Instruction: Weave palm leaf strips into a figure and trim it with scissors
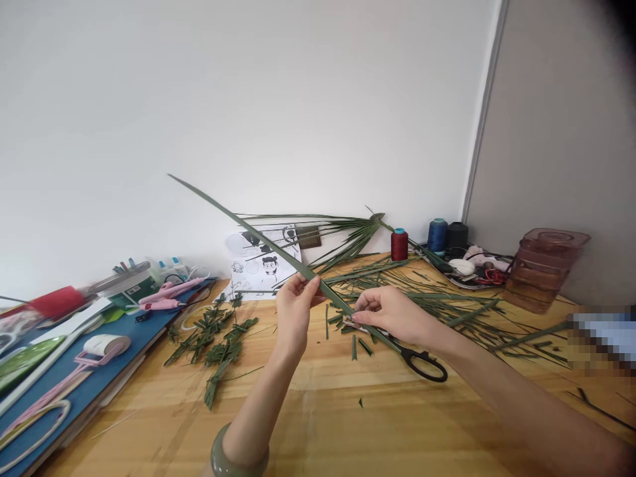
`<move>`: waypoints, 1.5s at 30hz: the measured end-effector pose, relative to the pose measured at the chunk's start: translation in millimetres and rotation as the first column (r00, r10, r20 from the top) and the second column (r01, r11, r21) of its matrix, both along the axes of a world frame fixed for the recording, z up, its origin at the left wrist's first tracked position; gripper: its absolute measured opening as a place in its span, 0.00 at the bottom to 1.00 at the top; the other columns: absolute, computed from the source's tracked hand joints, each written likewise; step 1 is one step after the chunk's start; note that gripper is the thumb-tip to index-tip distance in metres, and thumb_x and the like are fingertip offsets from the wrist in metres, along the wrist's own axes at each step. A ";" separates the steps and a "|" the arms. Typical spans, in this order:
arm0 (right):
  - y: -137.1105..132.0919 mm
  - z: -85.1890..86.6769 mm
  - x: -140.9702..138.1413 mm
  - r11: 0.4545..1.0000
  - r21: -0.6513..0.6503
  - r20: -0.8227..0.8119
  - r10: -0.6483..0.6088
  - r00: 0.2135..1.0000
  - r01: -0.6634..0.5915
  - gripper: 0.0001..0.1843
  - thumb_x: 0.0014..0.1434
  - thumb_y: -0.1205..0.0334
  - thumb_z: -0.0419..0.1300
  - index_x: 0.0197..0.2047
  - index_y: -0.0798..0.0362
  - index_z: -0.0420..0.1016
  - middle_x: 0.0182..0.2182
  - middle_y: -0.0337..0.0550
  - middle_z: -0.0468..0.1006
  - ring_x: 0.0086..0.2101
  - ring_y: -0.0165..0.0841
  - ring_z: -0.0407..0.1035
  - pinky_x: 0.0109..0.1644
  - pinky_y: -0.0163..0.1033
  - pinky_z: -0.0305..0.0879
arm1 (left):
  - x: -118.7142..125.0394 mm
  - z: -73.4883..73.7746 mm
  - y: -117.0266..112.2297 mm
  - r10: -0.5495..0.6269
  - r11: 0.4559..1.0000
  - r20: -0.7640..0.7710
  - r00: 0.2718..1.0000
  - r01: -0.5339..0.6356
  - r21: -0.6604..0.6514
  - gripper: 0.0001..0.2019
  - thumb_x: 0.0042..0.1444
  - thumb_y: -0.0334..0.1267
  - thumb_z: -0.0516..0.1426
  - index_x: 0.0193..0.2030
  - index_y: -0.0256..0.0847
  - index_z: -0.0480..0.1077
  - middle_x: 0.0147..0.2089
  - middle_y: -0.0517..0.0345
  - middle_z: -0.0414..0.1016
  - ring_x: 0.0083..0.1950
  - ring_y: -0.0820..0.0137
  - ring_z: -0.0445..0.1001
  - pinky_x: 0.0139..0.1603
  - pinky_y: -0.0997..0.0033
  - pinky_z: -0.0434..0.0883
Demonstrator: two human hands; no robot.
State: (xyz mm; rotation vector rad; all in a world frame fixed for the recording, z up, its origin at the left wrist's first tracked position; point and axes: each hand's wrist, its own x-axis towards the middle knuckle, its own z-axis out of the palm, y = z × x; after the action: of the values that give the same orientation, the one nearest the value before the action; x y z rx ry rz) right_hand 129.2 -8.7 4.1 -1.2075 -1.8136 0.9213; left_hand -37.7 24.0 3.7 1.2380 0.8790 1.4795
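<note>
A long green palm-leaf strip [238, 224] slants up to the left above the wooden table [348, 430]. My left hand [294, 313] pinches it near its middle, thumb and fingers closed on it. My right hand [392, 313] is closed on the strip's lower end, just above a pair of black-handled scissors [422, 363] lying on the table. Cut green bits [355, 344] lie under both hands. A green bangle [233, 460] sits on my left wrist.
Folded green leaf pieces [218, 341] lie at the left. A palm frond [348, 235] and loose strips spread behind. Thread spools [399, 244] stand by the wall, a brown plastic container [544, 268] at right. A blue mat [89, 381] with tools covers the left edge.
</note>
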 end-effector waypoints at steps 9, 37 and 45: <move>3.6 -9.4 -1.8 0.997 -0.057 -0.159 0.038 0.986 -0.048 0.08 0.48 0.61 0.58 0.31 0.57 0.69 0.23 0.40 0.75 0.25 0.30 0.68 0.27 0.33 0.60 | 4.2 -3.7 1.7 -0.057 0.995 0.030 0.998 0.059 -0.076 0.08 0.38 0.36 0.62 0.26 0.35 0.69 0.24 0.61 0.72 0.27 0.76 0.70 0.33 0.76 0.67; 11.0 -26.1 -3.4 0.955 -0.260 -0.385 0.034 0.922 -0.144 0.10 0.49 0.58 0.58 0.31 0.57 0.72 0.28 0.45 0.78 0.27 0.28 0.70 0.32 0.33 0.64 | 5.6 -11.4 5.7 -0.134 0.987 -0.007 0.991 0.133 -0.086 0.06 0.38 0.30 0.61 0.26 0.33 0.70 0.25 0.58 0.74 0.28 0.74 0.71 0.35 0.74 0.68; 10.8 -19.8 -2.4 0.977 -0.199 -0.289 0.016 0.957 -0.076 0.11 0.49 0.56 0.57 0.26 0.57 0.70 0.20 0.39 0.75 0.20 0.25 0.67 0.26 0.31 0.63 | 4.9 -11.4 8.1 -0.162 0.977 0.008 0.987 0.161 -0.140 0.07 0.37 0.31 0.62 0.25 0.32 0.71 0.25 0.57 0.74 0.27 0.75 0.71 0.36 0.73 0.69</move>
State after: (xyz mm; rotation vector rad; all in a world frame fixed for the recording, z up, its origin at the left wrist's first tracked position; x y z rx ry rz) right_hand 126.9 2.1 -15.7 -1.0938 -1.5482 1.2697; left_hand -32.9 32.1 -7.7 1.1796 0.8490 1.2655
